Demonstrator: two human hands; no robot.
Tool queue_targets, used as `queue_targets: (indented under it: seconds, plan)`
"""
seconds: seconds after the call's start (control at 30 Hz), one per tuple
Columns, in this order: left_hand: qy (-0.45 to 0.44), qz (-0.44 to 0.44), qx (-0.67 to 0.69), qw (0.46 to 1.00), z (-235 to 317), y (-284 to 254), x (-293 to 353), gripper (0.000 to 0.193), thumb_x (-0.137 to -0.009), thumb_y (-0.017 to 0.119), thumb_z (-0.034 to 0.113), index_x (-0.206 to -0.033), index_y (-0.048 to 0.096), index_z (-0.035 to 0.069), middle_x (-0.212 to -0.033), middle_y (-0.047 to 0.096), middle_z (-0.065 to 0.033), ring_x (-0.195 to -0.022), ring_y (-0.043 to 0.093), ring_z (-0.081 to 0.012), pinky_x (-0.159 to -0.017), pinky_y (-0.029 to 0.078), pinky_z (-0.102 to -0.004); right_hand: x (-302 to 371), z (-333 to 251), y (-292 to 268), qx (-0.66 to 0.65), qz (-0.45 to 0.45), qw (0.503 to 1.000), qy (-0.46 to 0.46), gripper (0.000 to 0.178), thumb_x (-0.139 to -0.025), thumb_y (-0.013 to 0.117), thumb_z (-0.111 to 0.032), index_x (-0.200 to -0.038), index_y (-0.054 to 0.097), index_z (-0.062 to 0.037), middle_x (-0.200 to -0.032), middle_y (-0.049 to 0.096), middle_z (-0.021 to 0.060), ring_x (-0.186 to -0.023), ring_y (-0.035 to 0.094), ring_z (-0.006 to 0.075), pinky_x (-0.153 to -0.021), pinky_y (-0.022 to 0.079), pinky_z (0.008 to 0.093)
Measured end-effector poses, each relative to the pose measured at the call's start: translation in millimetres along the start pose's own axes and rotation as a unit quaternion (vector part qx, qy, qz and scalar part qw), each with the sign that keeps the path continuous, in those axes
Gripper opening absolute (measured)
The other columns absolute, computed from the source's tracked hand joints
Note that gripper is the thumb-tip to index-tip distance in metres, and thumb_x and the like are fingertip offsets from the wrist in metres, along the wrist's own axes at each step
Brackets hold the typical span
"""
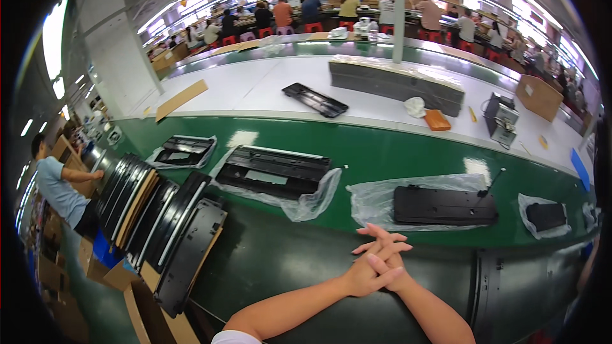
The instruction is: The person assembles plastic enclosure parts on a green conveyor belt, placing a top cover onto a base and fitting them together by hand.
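Glossy green belting (pixel 376 156) carries a flat black rectangular panel (pixel 440 207) on crumpled clear plastic film (pixel 373 199), near the empty left hand (pixel 363 277) and right hand (pixel 398 267), laced together, fingers outstretched.

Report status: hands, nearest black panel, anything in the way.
Left hand and right hand interlaced, holding nothing. Black panel just beyond, lying flat on clear plastic, not gripped. Only the plastic's near edge seen between.

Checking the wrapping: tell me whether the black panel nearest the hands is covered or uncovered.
Uncovered: the black panel shows its bare upper face, lying on spread plastic wrap.
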State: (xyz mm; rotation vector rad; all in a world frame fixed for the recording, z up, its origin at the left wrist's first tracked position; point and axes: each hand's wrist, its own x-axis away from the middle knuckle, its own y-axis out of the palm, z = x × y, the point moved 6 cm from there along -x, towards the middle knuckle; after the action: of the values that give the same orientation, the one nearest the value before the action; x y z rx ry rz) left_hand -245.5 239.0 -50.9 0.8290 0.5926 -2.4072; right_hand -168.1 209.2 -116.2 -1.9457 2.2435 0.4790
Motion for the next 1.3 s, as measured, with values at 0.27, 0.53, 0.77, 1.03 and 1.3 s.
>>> queue_targets:
  seconds: [0.27,0.53,0.77,1.03,1.3]
  plan:
    - [-0.002,-0.037,0.023,0.999,-5,10,7,0.051,-0.104,0.051,0.033,-0.143,0.048,0.0,-0.148,0.046,-0.024,-0.134,0.047,-0.0419,-0.114,0.032,-0.0511,-2,-4,1,0.022,-0.009,1.0,-0.012,0.067,-0.1,0.059,-0.032,-0.158,0.036,-0.0075,-0.14,0.051,0.0181,-0.106,0.064,0.0247,-0.09,0.055,0.0414]
    - [0.007,-0.033,0.038,0.999,0,11,15,0.048,-0.106,0.048,0.03,-0.142,0.048,-0.002,-0.146,0.047,-0.0242,-0.133,0.047,-0.0399,-0.114,0.031,-0.0511,-4,0,1,0.065,-0.011,0.997,-0.033,0.063,-0.102,0.059,-0.035,-0.155,0.04,-0.0071,-0.127,0.054,0.0154,-0.103,0.065,0.0223,-0.086,0.055,0.0391]
    - [-0.127,-0.052,0.036,0.99,-30,20,19,0.047,-0.098,0.065,0.026,-0.141,0.058,0.009,-0.14,0.056,-0.0213,-0.129,0.054,-0.0377,-0.11,0.041,-0.0476,0,-11,-3,0.085,0.022,0.995,-0.046,0.06,-0.099,0.062,-0.036,-0.149,0.048,-0.0062,-0.115,0.059,0.0121,-0.1,0.057,0.0197,-0.085,0.05,0.037]
    - [-0.106,-0.089,-0.014,0.99,-34,-5,28,0.054,-0.097,0.062,0.028,-0.144,0.052,0.005,-0.148,0.046,-0.0233,-0.135,0.046,-0.0422,-0.111,0.041,-0.0513,-14,4,18,0.069,-0.012,0.997,-0.037,0.06,-0.097,0.063,-0.037,-0.147,0.049,-0.0063,-0.114,0.058,0.0116,-0.099,0.063,0.0209,-0.085,0.054,0.0375]
    - [-0.061,-0.092,-0.018,0.994,-28,11,10,0.051,-0.096,0.062,0.026,-0.142,0.053,0.007,-0.138,0.054,-0.0181,-0.128,0.053,-0.0321,-0.11,0.042,-0.0436,-4,4,-14,0.037,0.048,0.997,-0.038,0.054,-0.096,0.063,-0.033,-0.142,0.052,-0.0057,-0.113,0.055,0.0117,-0.096,0.065,0.0222,-0.083,0.055,0.0376]
